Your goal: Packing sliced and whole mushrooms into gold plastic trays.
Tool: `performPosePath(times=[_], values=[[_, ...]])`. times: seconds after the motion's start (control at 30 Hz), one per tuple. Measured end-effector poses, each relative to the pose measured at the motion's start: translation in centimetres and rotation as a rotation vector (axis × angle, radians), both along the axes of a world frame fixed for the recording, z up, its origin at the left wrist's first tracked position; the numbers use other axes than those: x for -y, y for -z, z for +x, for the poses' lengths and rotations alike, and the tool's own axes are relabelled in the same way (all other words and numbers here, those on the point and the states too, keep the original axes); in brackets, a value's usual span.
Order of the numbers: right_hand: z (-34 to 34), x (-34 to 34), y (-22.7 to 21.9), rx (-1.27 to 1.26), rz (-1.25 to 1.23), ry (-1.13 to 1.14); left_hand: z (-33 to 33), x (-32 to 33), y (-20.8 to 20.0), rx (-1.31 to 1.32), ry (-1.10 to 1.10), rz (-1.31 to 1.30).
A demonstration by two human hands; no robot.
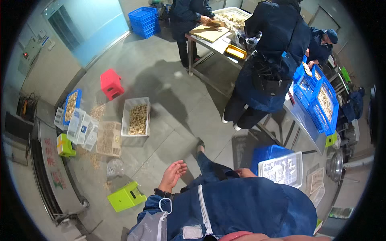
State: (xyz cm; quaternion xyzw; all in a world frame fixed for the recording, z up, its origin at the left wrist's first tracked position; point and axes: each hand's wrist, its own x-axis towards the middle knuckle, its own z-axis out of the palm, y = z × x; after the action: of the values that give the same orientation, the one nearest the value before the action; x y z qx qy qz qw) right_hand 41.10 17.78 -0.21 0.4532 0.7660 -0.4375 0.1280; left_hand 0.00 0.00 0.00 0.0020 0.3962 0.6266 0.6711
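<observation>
Grey floor [219,138]; left hand [173,175] cupped, right hand [245,172] seemingly near translucent rectangular tray [300,170].

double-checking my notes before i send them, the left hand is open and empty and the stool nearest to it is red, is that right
Not quite: the head view shows that the stool nearest to the left hand is lime green, not red. The hand is indeed open and empty.

Light: moderate, even | broad shadow [171,86] on floor [161,154] | sheen on blue panel [98,26] | fisheye bend, black rim
</observation>
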Motion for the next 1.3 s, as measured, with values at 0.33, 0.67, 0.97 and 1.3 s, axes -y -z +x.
performPosePath(times=[0.33,0.67,0.97,1.3], values=[[-2.4,-21.6,14.4,0.577,-0.081,-0.032,-17.4,-11.8,0.9,-0.148,-0.124,-0.265],[-25.2,-34.9,2.1,-0.004,0.145,0.17,-30.8,-25.7,0.2,-0.15,-0.119,-0.35],[-29.0,-33.5,4.4,0.188,-0.034,0.313,-46.5,-47.6,1.0,-0.244,0.136,-0.209],[-36.4,-34.5,-0.2,0.123,-0.121,0.74,-48.5,-65.7,-1.2,-0.341,0.483,-0.283]])
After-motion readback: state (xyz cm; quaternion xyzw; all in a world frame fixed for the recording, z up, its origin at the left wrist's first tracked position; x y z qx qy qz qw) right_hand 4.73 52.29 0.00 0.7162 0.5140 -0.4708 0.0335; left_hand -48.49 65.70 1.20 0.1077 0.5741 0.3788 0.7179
